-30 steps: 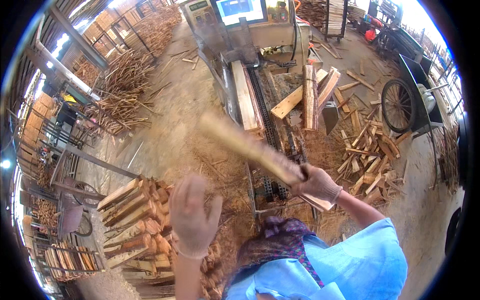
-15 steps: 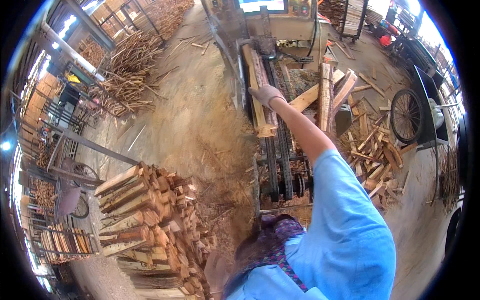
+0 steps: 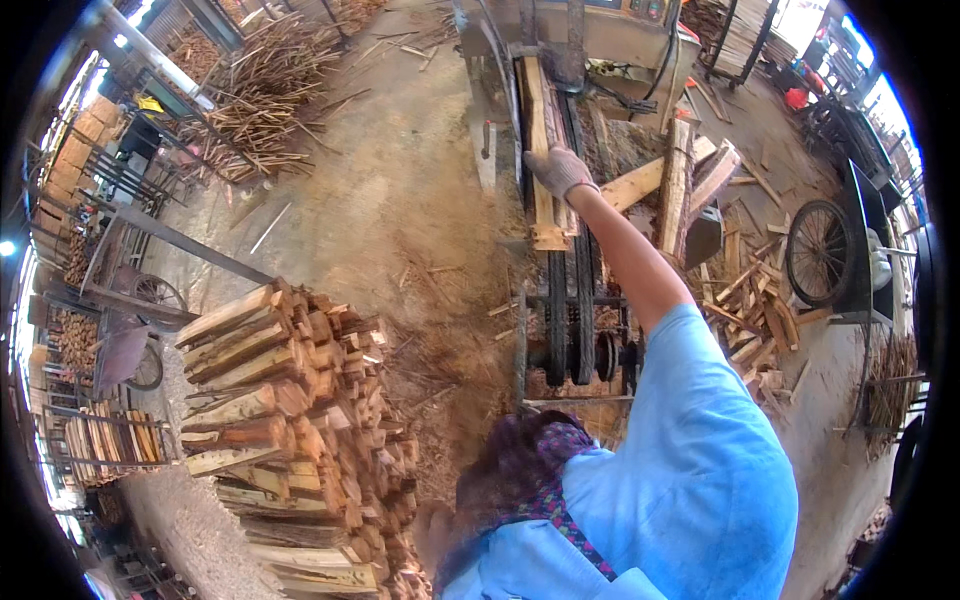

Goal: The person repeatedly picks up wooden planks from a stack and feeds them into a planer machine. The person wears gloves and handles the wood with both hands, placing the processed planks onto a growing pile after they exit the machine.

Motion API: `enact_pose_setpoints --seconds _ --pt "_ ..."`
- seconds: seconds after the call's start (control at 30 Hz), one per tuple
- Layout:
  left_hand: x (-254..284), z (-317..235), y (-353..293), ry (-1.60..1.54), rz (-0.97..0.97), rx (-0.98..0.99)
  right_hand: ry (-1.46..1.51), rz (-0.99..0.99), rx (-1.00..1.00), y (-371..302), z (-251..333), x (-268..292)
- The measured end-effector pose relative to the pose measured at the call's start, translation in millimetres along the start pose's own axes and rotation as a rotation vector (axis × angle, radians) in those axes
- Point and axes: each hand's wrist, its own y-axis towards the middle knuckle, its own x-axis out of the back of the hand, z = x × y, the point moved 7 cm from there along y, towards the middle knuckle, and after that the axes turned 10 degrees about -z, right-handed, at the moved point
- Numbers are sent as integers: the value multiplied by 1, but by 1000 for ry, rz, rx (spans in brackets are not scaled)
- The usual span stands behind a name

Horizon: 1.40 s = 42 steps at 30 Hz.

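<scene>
i count one plank point(image 3: 541, 150) on the conveyor point(image 3: 570, 300), one wheel point(image 3: 818, 252) right of it. my right hand point(image 3: 558, 170), gloved, lies flat on the plank, fingers loose; left hand unseen.

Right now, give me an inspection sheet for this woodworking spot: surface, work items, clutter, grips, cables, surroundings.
Surface: dirt floor strewn with sawdust and chips.
Work items: wooden plank lying along the conveyor, leading into the machine.
Clutter: offcuts scattered right of the conveyor.
Grips: gloved right hand rests on the plank; left hand not in view.
Cables: dark cable on the machine.
Surroundings: stacked split wood at left, stick pile, wheeled cart.
</scene>
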Motion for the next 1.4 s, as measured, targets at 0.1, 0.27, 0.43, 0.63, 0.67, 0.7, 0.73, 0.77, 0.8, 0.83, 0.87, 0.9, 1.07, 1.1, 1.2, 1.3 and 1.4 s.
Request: enact_pose_setpoints --seconds 0.1,0.27,0.43,0.63,0.67,0.7,0.73,0.77,0.8,0.83,0.87,0.9,1.07,1.1,1.2,1.3,1.4 --pt "-12 15 10 -235 62 284 -47 102 15 -14 3 6" --pt "-11 -39 32 -315 72 563 21 83 46 -20 2 9" --pt "-14 -45 20 -440 126 670 76 -9 217 -26 -6 15" --pt "12 -63 2 108 219 -77 72 -7 88 -34 -10 2" --pt "15 -65 -3 116 212 -125 65 -10 76 -30 -12 3" --pt "16 -55 -6 39 198 -61 55 -25 54 -27 -19 11" --pt "20 -44 -14 -36 155 17 47 -148 10 -32 -11 15" --pt "18 -10 -31 -195 92 216 54 -107 -3 -37 -3 10" --pt "15 7 -39 -322 52 387 51 -79 -25 -40 -3 19" --pt "13 20 -44 -451 -4 554 43 -52 -54 -44 -9 24" --pt "13 31 -50 -539 -49 706 -64 -56 9 -49 -9 26" --pt "17 34 -54 -481 -71 688 -43 -45 -3 -53 -9 22" --pt "39 -28 -47 -107 -5 486 66 -48 6 -70 3 21" --pt "43 -22 -53 -127 -13 521 119 -21 33 -70 9 17" --pt "53 4 -74 -369 -217 809 650 -109 83 -127 23 23" --pt "85 8 -70 -440 -342 833 579 -154 308 -234 65 47" --pt "118 54 -88 -253 -618 746 598 -26 689 -333 101 33"
